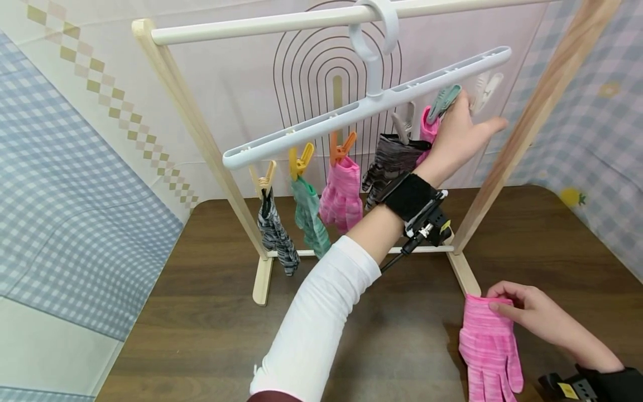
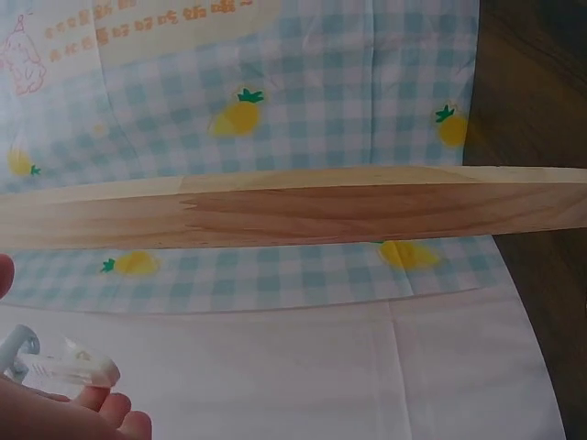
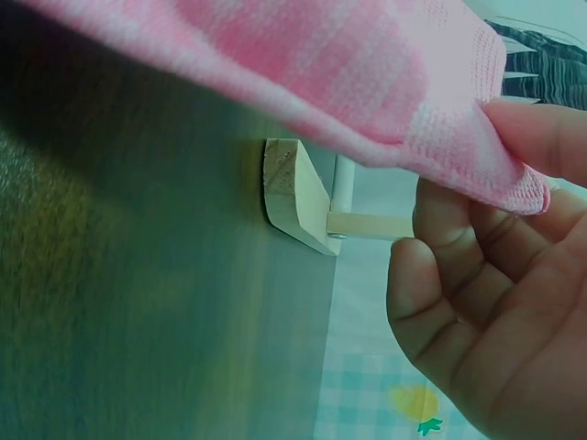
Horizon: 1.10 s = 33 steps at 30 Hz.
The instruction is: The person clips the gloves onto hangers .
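Note:
In the head view my left hand [image 1: 454,134] is up at the right end of a white clip hanger [image 1: 372,103], beside a teal clip [image 1: 444,100] and a white clip [image 1: 486,92]. Its thumb stands out, apart from the fingers, which are partly hidden behind the clips. A pink glove [image 1: 429,125] hangs from the teal clip, half covered by that hand. Low on the right, my right hand [image 1: 534,312] pinches the cuff of another pink glove [image 1: 489,346], whose fingers point down; the right wrist view shows thumb and fingers on the cuff.
The tilted hanger hooks over a wooden rack's bar [image 1: 261,28]. Gripped by clips are a grey-black glove [image 1: 276,234], a green glove [image 1: 308,218], a pink glove [image 1: 341,195] and a second grey-black glove [image 1: 392,162]. The rack's right post [image 1: 527,128] stands near my left hand.

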{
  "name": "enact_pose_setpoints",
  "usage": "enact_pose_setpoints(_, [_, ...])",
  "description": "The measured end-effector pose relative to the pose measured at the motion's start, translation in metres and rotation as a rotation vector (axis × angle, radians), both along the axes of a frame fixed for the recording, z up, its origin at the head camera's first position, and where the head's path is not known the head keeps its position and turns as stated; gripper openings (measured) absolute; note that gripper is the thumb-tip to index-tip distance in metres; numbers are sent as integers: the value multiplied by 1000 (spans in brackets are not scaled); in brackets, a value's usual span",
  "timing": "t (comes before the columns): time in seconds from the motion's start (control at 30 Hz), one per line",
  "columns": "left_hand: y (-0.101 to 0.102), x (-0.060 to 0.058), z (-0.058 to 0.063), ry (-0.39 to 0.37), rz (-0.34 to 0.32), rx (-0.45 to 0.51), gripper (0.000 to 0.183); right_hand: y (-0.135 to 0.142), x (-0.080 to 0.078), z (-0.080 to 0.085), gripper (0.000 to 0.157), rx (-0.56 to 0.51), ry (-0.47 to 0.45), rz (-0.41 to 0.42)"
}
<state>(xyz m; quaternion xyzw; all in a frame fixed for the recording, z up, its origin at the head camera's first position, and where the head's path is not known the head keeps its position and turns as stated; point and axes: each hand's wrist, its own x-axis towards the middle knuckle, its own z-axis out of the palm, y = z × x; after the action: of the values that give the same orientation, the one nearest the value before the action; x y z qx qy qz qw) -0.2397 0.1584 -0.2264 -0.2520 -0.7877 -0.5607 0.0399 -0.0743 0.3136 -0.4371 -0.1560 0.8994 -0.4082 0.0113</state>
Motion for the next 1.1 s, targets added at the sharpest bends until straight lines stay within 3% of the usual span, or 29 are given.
enact_pose_setpoints(0.13, [0,1,0,15,15,-59,43,0,-1,-1,7,-5,7,9])
enact_pose_setpoints(0.37, [-1,2,-2,41,16,-118,71,-1,-1,-1,7,4,-8,-3])
enact_pose_setpoints(0.5, [-2,5,-5,74,-4,-131,61,-2,-1,-1,7,-1,-19,-1])
enact_pose_setpoints(0.67, [-2,11,-6,97,-46,-120,52,-2,0,-2,7,-3,-11,6])
enact_pose_setpoints(0.87, [-4,20,-6,79,-120,-68,49,-1,-1,-3,7,-6,-5,11])
enact_pose_setpoints(1.1, [-4,32,-4,60,-157,-66,47,-2,-1,-4,9,-4,36,13])
